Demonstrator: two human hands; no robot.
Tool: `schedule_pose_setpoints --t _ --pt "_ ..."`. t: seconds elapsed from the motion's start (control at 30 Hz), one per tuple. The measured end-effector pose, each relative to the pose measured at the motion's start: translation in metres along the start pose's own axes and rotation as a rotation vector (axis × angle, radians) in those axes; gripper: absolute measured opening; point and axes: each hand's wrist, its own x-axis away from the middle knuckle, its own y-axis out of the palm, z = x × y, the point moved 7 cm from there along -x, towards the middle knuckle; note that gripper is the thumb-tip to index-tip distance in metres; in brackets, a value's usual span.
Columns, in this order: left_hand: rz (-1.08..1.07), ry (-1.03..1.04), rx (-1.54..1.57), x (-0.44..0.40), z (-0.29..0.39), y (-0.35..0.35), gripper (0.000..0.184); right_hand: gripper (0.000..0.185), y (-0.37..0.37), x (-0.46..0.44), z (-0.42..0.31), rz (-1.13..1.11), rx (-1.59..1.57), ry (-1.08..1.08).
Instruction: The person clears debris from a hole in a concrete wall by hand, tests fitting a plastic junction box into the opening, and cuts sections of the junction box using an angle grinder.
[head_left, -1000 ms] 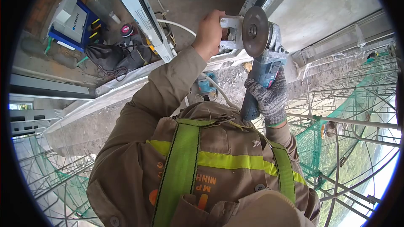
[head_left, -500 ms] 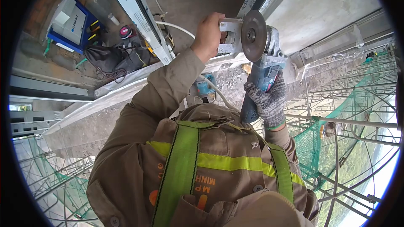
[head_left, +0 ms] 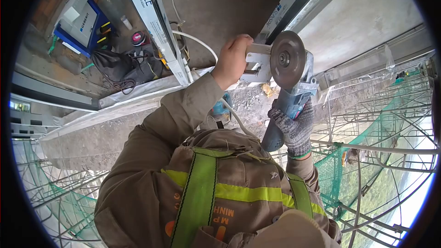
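In the head view my bare left hand (head_left: pixel 234 60) is closed round the left part of a short metal profile piece (head_left: pixel 260 66). My right hand (head_left: pixel 295 127), in a grey knitted glove, grips the body of an angle grinder (head_left: pixel 292 103). The grinder's brown disc (head_left: pixel 288 59) faces up toward me, its left edge over the right end of the metal piece. Whether the disc touches the metal I cannot tell. No guard shows around the disc, and part of the piece is hidden behind my fingers.
Film-covered frame profiles (head_left: pixel 151 14) rise on both sides of the opening. A blue-and-white Geberit box (head_left: pixel 85 23), a black bag (head_left: pixel 110 59) and a pink-and-black round item (head_left: pixel 138 38) lie inside. A pale hose (head_left: pixel 202 38) passes my left arm. Scaffolding and green netting (head_left: pixel 328 174) stand right.
Both hands, the grinder and the metal piece sit lower and slightly farther right in view. The background has also shifted a little. Each hand keeps its hold.
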Motion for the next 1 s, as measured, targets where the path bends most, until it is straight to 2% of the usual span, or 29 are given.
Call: schedule_pose_setpoints --t 0.07,0.2,0.27,0.33,0.47,0.67,0.87,1.0 --pt "-0.026 0.113 -0.096 0.000 0.009 0.001 0.025 0.059 0.000 -0.002 0.000 -0.015 -0.061 0.052" --pt "-0.001 0.181 -0.248 0.006 0.021 0.005 0.024 0.059 0.001 0.000 0.001 0.013 -0.049 0.027" --pt "0.035 0.251 -0.239 0.008 0.023 0.007 0.020 0.059 -0.002 0.000 0.001 0.010 -0.038 0.021" --pt "0.047 0.286 -0.236 0.009 0.024 0.008 0.023 0.058 -0.002 0.000 0.002 -0.001 -0.020 0.012" --pt "0.041 0.265 -0.209 0.008 0.022 0.008 0.022 0.056 -0.001 0.001 0.002 0.000 -0.007 0.031" --pt "0.049 0.444 -0.382 0.018 0.040 0.014 0.019 0.059 -0.003 0.003 0.007 0.013 -0.043 0.112" --pt "0.047 0.492 -0.391 0.014 0.042 0.012 0.018 0.060 -0.004 0.002 0.009 -0.002 -0.006 0.105" --pt "0.018 0.319 -0.227 0.005 0.032 0.010 0.018 0.060 -0.004 0.002 0.005 -0.017 0.010 0.120"
